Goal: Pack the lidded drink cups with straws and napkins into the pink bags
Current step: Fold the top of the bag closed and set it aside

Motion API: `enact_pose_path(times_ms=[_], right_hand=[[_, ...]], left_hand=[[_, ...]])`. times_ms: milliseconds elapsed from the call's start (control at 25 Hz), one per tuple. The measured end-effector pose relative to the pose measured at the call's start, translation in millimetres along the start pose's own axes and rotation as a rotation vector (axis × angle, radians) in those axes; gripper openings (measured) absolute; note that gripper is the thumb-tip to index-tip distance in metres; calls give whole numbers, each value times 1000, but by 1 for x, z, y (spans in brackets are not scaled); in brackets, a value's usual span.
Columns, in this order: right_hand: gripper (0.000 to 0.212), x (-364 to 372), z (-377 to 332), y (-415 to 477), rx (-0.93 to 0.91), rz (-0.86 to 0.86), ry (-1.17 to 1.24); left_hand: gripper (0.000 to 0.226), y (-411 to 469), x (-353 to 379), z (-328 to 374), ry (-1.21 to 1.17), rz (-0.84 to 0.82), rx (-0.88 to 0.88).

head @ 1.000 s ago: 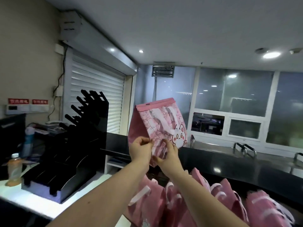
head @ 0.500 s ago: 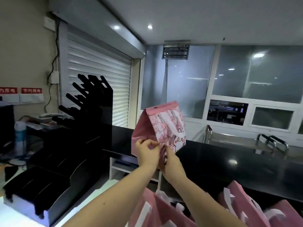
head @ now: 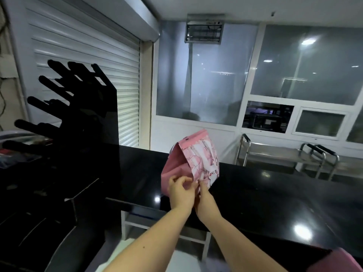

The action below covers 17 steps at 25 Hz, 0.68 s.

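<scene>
Below and beyond both hands: black counter [head: 265, 197]. Just above them, pink bag [head: 193, 160] is held in the air, folded end up. Left hand [head: 179, 194] and right hand [head: 206, 199] are touching, each pinching its lower edge. Likely opening it: pull the pinches apart evenly and don't tear the paper. No cups in view.

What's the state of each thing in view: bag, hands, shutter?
pink bag: held up in the air, lower edge pinched by both hands
left hand: fingers pinch the bag's lower edge
right hand: fingers pinch the same edge
roller shutter: lowered
second pink bag: only a corner shows, state unclear
</scene>
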State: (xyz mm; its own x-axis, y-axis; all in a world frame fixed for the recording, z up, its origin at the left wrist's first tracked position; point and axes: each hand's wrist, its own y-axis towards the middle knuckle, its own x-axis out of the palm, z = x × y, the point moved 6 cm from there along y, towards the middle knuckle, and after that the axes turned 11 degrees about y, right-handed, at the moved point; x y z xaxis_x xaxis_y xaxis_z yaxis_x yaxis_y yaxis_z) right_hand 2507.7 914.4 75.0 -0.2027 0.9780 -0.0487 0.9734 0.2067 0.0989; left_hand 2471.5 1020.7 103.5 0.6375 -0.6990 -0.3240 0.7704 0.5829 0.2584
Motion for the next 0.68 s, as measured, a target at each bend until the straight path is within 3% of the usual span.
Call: enact_pose_path(times_ms=[120,240,360,440,680], right_hand=[[49,-19,4,21,-102,13,-338],[55,-30,-15,35,-154,111,-231],[51,-22,-39,53,-169,165,-116],[54,-17,-42,65,-153,193,-114],[31,-23,-28,75,-130,244,-159]], left_hand=[[24,15,-17,-15,56,94,70],[49,40,-47,-29,105,263,23],[74,70,-30,-25,69,16,0],[69,74,-16,-15,45,-65,-6],[32,74,-3,-22,124,-32,-11]])
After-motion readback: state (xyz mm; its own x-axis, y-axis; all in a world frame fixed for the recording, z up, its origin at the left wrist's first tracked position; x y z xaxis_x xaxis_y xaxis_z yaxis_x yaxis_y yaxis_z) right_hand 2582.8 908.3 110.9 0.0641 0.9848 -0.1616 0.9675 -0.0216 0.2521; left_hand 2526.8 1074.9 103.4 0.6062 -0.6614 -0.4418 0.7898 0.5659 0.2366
